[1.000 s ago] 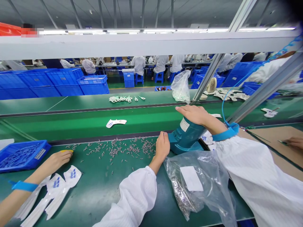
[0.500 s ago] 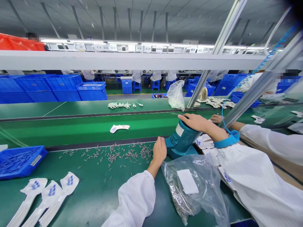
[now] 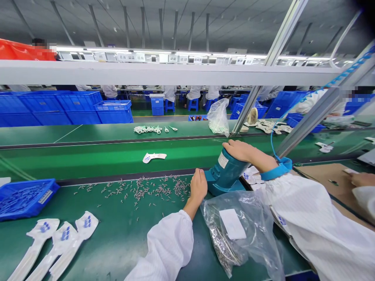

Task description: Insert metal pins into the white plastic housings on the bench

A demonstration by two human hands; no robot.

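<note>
A teal cylindrical machine housing [image 3: 226,168] with a white label stands slightly tilted on the green bench. My left hand [image 3: 199,183] is closed, its fingers pinching the part that juts from the housing's left side. My right hand [image 3: 238,150] is wrapped over the top of the cylinder, with a blue wrist strap [image 3: 278,169] and cord at that wrist. Just in front lies a clear plastic bag [image 3: 258,234] holding small metal screws and a white paper slip. Loose screws [image 3: 143,190] are scattered left of my left hand.
A blue tray [image 3: 27,199] of blue parts sits at left, above several white wrapped parts [image 3: 66,234]. Beyond the bench, a white part [image 3: 154,157] lies on the green belt. A metal post [image 3: 325,113] slants at right; a co-worker's hand [image 3: 363,179] is near cardboard [image 3: 322,173].
The white part on the belt has shifted right. The co-worker's arm has drawn back to the right, uncovering the cardboard. Both my hands stay on the teal housing, nearly still.
</note>
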